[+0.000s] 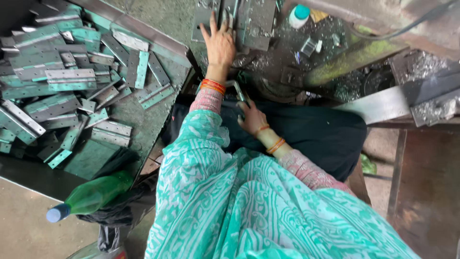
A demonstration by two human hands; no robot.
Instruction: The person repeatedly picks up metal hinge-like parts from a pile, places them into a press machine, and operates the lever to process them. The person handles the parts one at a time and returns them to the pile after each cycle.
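Observation:
My left hand (219, 44) reaches forward, fingers spread flat on a grey metal plate (207, 19) that lies on the machine bed (268, 57). My right hand (252, 119) rests near my lap, its fingers closed around a thin metal hinge piece (239, 92) that sticks up toward the machine. Orange bangles circle both wrists. A teal patterned garment covers my arms and lap.
A big heap of grey and teal-tinted metal hinges (62, 81) fills a tray at the left. A green plastic bottle (91, 195) lies at lower left. A small white bottle with teal cap (298, 15) stands among metal shavings. A steel bar (383, 105) juts out at right.

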